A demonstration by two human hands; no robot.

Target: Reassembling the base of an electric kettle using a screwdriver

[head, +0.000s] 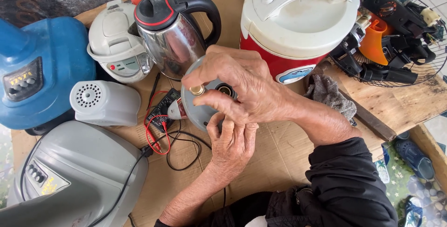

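brown cardboard (279, 152) covers the worktop, and lots of small machines sit on it. the left hand (231, 145) holds up a round grey kettle base (198, 110) from below, fingers curled on its edge. the right hand (242, 85) lies over the top of the base and pinches a small brass piece (197, 90) between thumb and finger. just behind the base stands a shiny steel kettle (174, 34). a red and white rice cooker (298, 22) is to the right. a black meter (163, 108) with red wires lies left of the base.
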